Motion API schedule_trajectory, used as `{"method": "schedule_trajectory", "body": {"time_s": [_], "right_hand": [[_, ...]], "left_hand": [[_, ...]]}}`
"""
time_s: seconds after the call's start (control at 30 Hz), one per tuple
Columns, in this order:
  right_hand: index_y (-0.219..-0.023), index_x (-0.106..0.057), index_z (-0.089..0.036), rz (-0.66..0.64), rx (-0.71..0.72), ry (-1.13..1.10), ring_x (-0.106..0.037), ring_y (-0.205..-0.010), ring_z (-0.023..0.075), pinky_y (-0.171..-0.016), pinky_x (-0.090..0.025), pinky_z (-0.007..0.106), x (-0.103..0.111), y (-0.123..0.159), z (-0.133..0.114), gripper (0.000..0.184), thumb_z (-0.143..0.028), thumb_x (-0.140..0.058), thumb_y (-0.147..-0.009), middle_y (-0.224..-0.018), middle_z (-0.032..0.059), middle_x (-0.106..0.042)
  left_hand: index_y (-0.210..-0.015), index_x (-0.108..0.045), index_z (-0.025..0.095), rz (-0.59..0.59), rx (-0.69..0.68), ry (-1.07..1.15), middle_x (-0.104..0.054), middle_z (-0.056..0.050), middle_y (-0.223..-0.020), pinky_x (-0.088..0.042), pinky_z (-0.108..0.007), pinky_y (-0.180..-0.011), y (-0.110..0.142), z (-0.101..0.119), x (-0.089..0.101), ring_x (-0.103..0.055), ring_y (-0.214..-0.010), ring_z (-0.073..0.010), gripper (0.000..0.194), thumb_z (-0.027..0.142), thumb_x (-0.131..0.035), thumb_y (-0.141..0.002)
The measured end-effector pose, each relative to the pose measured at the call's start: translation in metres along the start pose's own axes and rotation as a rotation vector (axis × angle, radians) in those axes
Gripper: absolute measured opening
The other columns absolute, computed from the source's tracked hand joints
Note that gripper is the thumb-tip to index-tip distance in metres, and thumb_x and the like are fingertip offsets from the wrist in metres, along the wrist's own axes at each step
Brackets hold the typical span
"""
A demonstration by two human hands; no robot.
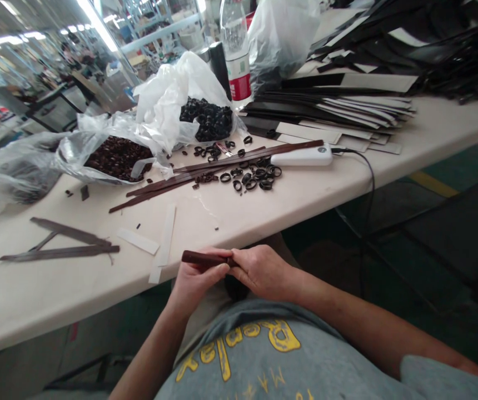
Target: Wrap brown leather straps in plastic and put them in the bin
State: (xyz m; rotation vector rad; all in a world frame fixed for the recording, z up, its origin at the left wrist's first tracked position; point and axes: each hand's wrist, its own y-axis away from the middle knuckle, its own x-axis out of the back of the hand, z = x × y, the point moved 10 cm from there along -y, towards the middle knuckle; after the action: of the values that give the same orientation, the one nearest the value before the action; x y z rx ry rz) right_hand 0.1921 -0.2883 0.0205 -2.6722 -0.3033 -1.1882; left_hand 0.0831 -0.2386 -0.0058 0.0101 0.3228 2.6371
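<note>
Both my hands meet just below the table's near edge, over my lap. My left hand (195, 279) and my right hand (262, 272) are closed on the same dark brown leather strap (205, 258), whose rounded end sticks out to the left. The rest of the strap is hidden under my fingers. On the white table (305, 194) in front lie several long brown straps (205, 169) and a scatter of small dark loops (255, 178). A white hand tool (303, 155) with a black cord rests beside the loops.
Plastic bags hold brown loops (116, 158) and black loops (208, 119). Loose dark strips (64, 241) and white paper slips (166, 233) lie at the left. Stacked black and white sheets (347, 105), a bottle (235, 50) and a cord hanging off the edge (368, 183) sit at the right.
</note>
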Motion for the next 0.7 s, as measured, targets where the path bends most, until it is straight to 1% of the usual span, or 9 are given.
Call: {"method": "schedule_trajectory", "body": {"time_s": [0.07,0.1,0.23,0.3,0.4,0.57,0.63,0.7], "right_hand": [[-0.095,-0.062,-0.014,0.009,0.021,-0.03,-0.067,-0.073,0.018,-0.061,-0.036,0.026,0.002,-0.003,-0.005,0.021,-0.033,-0.055,-0.1,-0.084,0.0069,-0.073],[-0.095,-0.062,-0.014,0.006,0.021,-0.04,-0.067,-0.074,0.0183,-0.062,-0.036,0.026,0.004,-0.005,-0.006,0.022,-0.034,-0.055,-0.1,-0.085,0.0069,-0.073],[-0.097,-0.061,-0.015,-0.043,-0.02,-0.033,-0.067,-0.077,0.02,-0.062,-0.035,0.026,0.005,-0.003,-0.001,0.025,-0.04,-0.062,-0.096,-0.085,0.0057,-0.072],[-0.096,-0.061,-0.015,-0.08,-0.066,0.0,-0.067,-0.076,0.0199,-0.061,-0.033,0.026,0.001,0.002,0.006,0.025,-0.04,-0.063,-0.095,-0.083,0.0056,-0.072],[-0.091,-0.061,-0.015,-0.125,-0.108,0.043,-0.065,-0.071,0.0176,-0.058,-0.029,0.026,-0.008,0.007,0.013,0.023,-0.037,-0.06,-0.097,-0.08,0.0056,-0.072],[-0.09,-0.062,-0.015,-0.133,-0.108,0.078,-0.066,-0.068,0.0173,-0.056,-0.025,0.028,-0.015,0.006,0.013,0.023,-0.035,-0.056,-0.1,-0.078,0.0057,-0.073],[-0.091,-0.064,-0.015,-0.143,-0.098,0.072,-0.067,-0.069,0.0183,-0.055,-0.026,0.028,-0.016,0.004,0.01,0.024,-0.035,-0.055,-0.1,-0.079,0.0066,-0.073],[-0.094,-0.065,-0.014,-0.157,-0.072,0.047,-0.068,-0.073,0.02,-0.057,-0.029,0.027,-0.018,0.001,0.005,0.025,-0.035,-0.054,-0.101,-0.083,0.0084,-0.074]], "left_hand": [[-0.085,-0.081,0.02,0.001,-0.003,0.02,-0.075,-0.007,-0.087,-0.052,-0.025,-0.065,0.001,-0.001,-0.002,-0.066,-0.076,-0.019,0.023,0.03,-0.085,-0.065],[-0.084,-0.081,0.019,0.019,-0.01,0.039,-0.074,-0.007,-0.085,-0.052,-0.025,-0.063,0.001,0.0,0.0,-0.065,-0.075,-0.0183,0.023,0.03,-0.085,-0.065],[-0.08,-0.08,0.019,0.147,-0.063,0.109,-0.069,-0.003,-0.072,-0.045,-0.02,-0.052,0.001,0.008,0.023,-0.055,-0.056,-0.0095,0.022,0.031,-0.086,-0.063],[-0.078,-0.08,0.018,0.178,-0.072,0.124,-0.067,-0.002,-0.068,-0.043,-0.02,-0.05,0.002,0.009,0.031,-0.051,-0.053,-0.0079,0.023,0.031,-0.087,-0.061],[-0.081,-0.08,0.018,0.133,-0.027,0.123,-0.066,-0.002,-0.067,-0.043,-0.02,-0.05,0.002,0.002,0.029,-0.051,-0.054,-0.0085,0.025,0.03,-0.088,-0.061],[-0.089,-0.081,0.02,0.046,0.038,0.127,-0.066,-0.001,-0.063,-0.043,-0.019,-0.052,0.004,-0.016,0.021,-0.053,-0.055,-0.009,0.029,0.031,-0.088,-0.063],[-0.089,-0.081,0.02,0.012,0.049,0.094,-0.068,-0.002,-0.067,-0.046,-0.02,-0.056,0.004,-0.022,0.016,-0.056,-0.059,-0.0106,0.029,0.031,-0.088,-0.064],[-0.088,-0.081,0.019,-0.041,0.057,0.062,-0.07,-0.004,-0.075,-0.049,-0.022,-0.063,0.005,-0.027,0.008,-0.06,-0.067,-0.0133,0.027,0.03,-0.088,-0.065]]}}
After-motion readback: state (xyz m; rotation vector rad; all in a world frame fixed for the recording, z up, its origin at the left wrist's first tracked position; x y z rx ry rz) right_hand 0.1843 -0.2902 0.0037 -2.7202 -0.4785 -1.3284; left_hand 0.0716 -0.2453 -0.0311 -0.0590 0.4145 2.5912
